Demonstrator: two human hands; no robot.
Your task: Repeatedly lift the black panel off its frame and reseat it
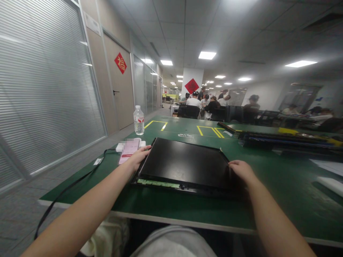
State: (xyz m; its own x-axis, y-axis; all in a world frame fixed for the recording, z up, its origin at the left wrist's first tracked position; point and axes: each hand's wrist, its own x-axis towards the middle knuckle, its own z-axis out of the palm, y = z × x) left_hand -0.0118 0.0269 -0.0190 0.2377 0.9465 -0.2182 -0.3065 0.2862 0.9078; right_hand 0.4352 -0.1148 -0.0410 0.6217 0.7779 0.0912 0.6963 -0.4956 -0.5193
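A black display panel (184, 160) lies in front of me at the near side of the green table, dark face up. A narrow green circuit board strip (158, 184) shows along its near edge. My left hand (139, 157) grips the panel's left edge, fingers along the side. On the opposite side, my right hand (242, 170) holds the right edge, thumb on top and the other fingers partly hidden. Just left of my left hand lies a phone (130, 151) with a pink screen, close to a white object (142, 143).
A water bottle (138, 120) stands at the table's far left. Several long dark strips (289, 141) are piled at the right, near white papers (328, 166). Yellow tape (155, 122) marks the green tabletop (171, 207). A black cable (72, 184) crosses the left edge. People sit farther back.
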